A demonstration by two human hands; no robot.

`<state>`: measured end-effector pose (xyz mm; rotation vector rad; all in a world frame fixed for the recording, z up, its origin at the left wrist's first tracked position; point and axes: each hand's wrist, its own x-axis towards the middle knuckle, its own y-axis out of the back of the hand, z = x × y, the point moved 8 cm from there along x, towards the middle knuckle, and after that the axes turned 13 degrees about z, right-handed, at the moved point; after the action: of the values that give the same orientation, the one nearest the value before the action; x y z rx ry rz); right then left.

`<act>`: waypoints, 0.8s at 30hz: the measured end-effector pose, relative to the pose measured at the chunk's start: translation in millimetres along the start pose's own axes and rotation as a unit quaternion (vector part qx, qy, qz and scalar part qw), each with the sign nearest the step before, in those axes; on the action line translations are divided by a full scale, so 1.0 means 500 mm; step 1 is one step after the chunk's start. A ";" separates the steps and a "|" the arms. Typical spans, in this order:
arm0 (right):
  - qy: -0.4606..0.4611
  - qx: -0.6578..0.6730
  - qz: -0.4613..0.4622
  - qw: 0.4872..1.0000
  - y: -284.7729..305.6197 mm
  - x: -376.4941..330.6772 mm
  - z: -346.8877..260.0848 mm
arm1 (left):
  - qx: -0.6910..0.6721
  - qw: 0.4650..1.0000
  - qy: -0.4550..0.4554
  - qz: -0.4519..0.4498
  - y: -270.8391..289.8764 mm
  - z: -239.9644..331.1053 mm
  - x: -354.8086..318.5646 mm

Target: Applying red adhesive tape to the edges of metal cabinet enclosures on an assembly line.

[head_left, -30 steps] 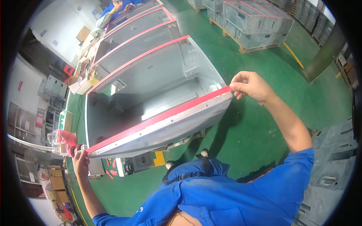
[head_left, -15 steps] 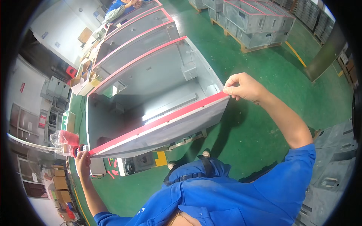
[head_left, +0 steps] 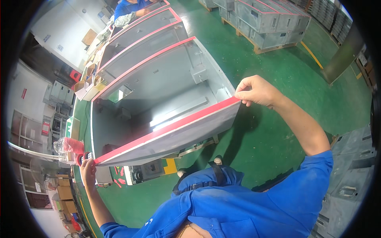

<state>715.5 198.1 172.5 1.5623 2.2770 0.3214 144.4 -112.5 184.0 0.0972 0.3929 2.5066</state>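
A grey metal box [head_left: 198,129] with an open top stands in front of me. Along its near rim lies a straight red tape strip [head_left: 168,128], running from corner to corner. My right hand [head_left: 258,93] pinches the strip's end at the right corner, thumb against forefinger. At the near left corner my left hand [head_left: 88,172] has its fingers closed on the other end. A small round red and dark item, too small to name, sits right behind the left fingers. Red strips also line the box's far rim.
More metal boxes [head_left: 139,43] stand in a row behind, where a blue-sleeved person [head_left: 131,12] works. Stacked boxes [head_left: 274,23] rest on a pallet at the far right. A plastic-wrapped red bundle [head_left: 70,146] is near my left hand; other grey boxes [head_left: 349,178] are at the right edge.
My hands and the strip stay almost where they were. The person at the back has shifted, with more of the blue sleeve and arm showing.
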 end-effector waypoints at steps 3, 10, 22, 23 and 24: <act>0.008 0.013 0.000 1.000 -0.001 0.000 -0.006 | -0.005 1.000 -0.002 -0.006 0.001 -0.003 0.003; 0.009 0.018 -0.007 1.000 0.000 0.003 -0.002 | -0.021 1.000 -0.009 -0.016 0.003 -0.005 0.001; 0.014 0.025 0.001 1.000 0.000 0.003 -0.007 | -0.035 0.999 0.013 0.002 0.000 -0.004 -0.007; 0.012 0.021 -0.001 1.000 0.001 0.003 -0.005 | -0.034 0.999 0.011 -0.001 0.001 -0.004 -0.005; 0.010 0.016 -0.002 1.000 0.001 0.003 -0.003 | -0.033 0.999 0.010 -0.004 0.002 -0.005 -0.005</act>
<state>714.6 199.7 173.8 1.5763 2.3114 0.3027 145.6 -115.3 182.0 0.0454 0.3188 2.5118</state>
